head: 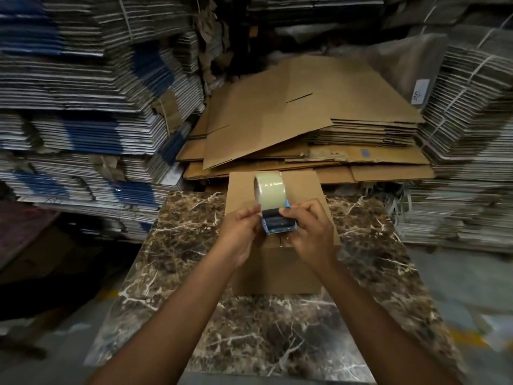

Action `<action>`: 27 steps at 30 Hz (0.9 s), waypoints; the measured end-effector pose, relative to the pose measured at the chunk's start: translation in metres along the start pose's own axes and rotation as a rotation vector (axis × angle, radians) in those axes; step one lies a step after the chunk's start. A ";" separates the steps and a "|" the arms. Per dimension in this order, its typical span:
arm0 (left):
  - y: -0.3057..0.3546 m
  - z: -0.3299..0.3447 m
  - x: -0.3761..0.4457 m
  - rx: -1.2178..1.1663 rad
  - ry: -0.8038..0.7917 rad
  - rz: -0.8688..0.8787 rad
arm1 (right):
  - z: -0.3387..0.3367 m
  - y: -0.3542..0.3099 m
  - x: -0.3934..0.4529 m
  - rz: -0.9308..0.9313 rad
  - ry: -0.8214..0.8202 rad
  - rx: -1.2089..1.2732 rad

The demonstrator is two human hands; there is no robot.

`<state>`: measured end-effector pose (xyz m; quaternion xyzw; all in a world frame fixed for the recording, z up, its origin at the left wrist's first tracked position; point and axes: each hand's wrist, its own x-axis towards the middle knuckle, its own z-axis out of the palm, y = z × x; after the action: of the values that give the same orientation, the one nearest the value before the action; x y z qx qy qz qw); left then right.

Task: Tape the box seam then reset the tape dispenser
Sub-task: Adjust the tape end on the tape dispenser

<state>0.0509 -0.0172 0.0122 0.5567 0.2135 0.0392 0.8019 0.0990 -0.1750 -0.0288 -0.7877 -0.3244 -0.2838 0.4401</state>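
Observation:
A brown cardboard box [277, 270] stands on the marble table [263, 329], its top flaps closed. Above its near end I hold a blue tape dispenser [279, 222] carrying a roll of clear tape [270, 188]. My right hand [311, 232] grips the dispenser body from the right. My left hand [241, 232] pinches at the dispenser's left edge, where the tape leaves the roll. The box seam under my hands is mostly hidden.
Flat brown cartons [305, 126] lie stacked just behind the table. Tall bundles of flattened white and blue cartons [83, 107] rise on the left, and more bundles [466, 148] on the right. Grey floor [472, 301] lies either side of the table.

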 end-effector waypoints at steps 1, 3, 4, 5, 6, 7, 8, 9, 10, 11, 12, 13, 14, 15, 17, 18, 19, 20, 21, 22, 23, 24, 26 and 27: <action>-0.002 0.000 0.002 0.055 0.029 0.034 | 0.000 0.001 -0.001 -0.005 0.012 -0.053; -0.004 0.000 0.007 0.153 0.100 0.108 | 0.001 0.002 -0.004 -0.016 0.017 -0.122; -0.006 0.000 0.010 0.196 0.135 0.143 | 0.002 0.002 -0.005 -0.024 0.009 -0.147; -0.007 0.000 0.014 0.245 0.171 0.184 | 0.003 0.001 -0.006 -0.031 -0.010 -0.170; -0.008 -0.001 0.016 0.297 0.204 0.226 | 0.004 0.001 -0.008 -0.037 -0.034 -0.189; -0.009 -0.001 0.017 0.363 0.230 0.267 | 0.004 0.000 -0.009 -0.041 -0.058 -0.195; -0.011 -0.002 0.018 0.420 0.240 0.299 | 0.004 -0.001 -0.011 -0.044 -0.078 -0.188; -0.012 -0.004 0.017 0.480 0.239 0.329 | 0.003 -0.001 -0.012 -0.045 -0.096 -0.171; -0.014 -0.006 0.017 0.547 0.239 0.364 | 0.001 -0.001 -0.014 -0.046 -0.118 -0.144; -0.017 -0.009 0.016 0.618 0.244 0.399 | -0.001 -0.001 -0.017 -0.049 -0.147 -0.111; -0.020 -0.012 0.016 0.670 0.253 0.430 | -0.002 -0.002 -0.020 -0.053 -0.176 -0.079; -0.023 -0.015 0.016 0.691 0.256 0.444 | -0.003 -0.003 -0.024 -0.051 -0.195 -0.055; -0.025 -0.017 0.016 0.697 0.248 0.452 | -0.003 -0.005 -0.028 -0.044 -0.200 -0.039; -0.026 -0.019 0.016 0.709 0.234 0.456 | -0.003 -0.005 -0.031 -0.034 -0.195 -0.038; -0.025 -0.020 0.013 0.768 0.203 0.471 | -0.002 -0.003 -0.035 -0.010 -0.172 -0.064; -0.025 -0.021 0.012 0.796 0.186 0.480 | -0.002 -0.001 -0.037 0.008 -0.169 -0.070; -0.025 -0.022 0.010 0.812 0.170 0.491 | -0.002 0.000 -0.039 0.025 -0.170 -0.072; -0.026 -0.023 0.008 0.816 0.159 0.503 | -0.002 0.002 -0.040 0.037 -0.167 -0.074; -0.027 -0.025 0.005 0.810 0.151 0.510 | -0.003 0.002 -0.041 0.046 -0.155 -0.076; -0.029 -0.028 0.001 0.796 0.148 0.517 | -0.003 0.002 -0.043 0.056 -0.132 -0.077; -0.033 -0.031 -0.003 0.783 0.154 0.526 | -0.004 0.000 -0.044 0.066 -0.101 -0.080; -0.036 -0.034 -0.008 0.772 0.166 0.547 | -0.005 -0.002 -0.045 0.075 -0.067 -0.088; -0.044 -0.038 -0.020 0.762 0.189 0.607 | -0.006 -0.008 -0.047 0.099 -0.021 -0.119; -0.048 -0.040 -0.023 0.772 0.192 0.638 | -0.006 -0.010 -0.048 0.116 -0.023 -0.131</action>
<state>0.0061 -0.0074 -0.0360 0.8436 0.1048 0.2514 0.4628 0.0605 -0.1889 -0.0558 -0.8354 -0.2642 -0.2694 0.3996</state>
